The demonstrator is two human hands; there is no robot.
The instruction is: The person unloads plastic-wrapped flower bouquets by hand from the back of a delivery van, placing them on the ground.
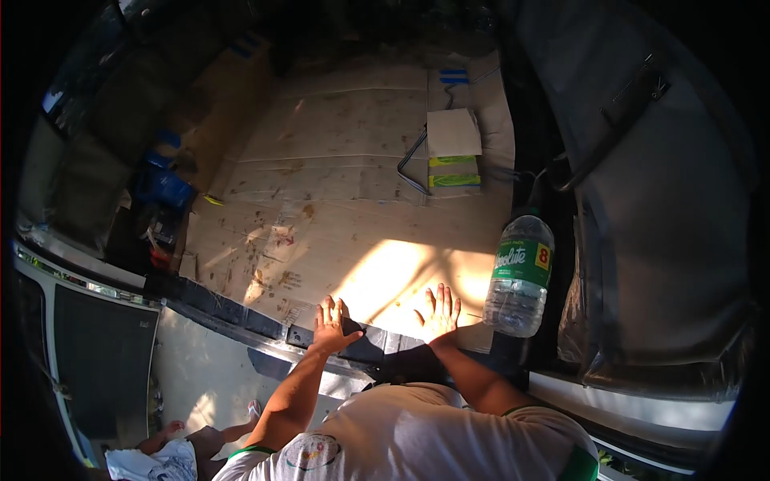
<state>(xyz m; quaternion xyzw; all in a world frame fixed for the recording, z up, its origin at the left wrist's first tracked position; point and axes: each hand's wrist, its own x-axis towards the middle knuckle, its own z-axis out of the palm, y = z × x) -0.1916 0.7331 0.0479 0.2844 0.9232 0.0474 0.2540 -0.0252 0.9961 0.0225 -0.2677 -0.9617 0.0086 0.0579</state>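
My left hand lies near the front edge of a stained cardboard sheet, fingers stretched out and holding nothing. On the sunlit part of the same sheet rests my right hand, its fingers spread and nothing in it. Just right of that hand is a large clear plastic bottle with a green label. A cardboard piece with yellow-green tape lies farther back, beside a bent dark metal rod.
Blue objects sit along the left side of the vehicle's cargo floor. A dark seat or panel fills the right side. Another person is at the lower left, outside near the bumper.
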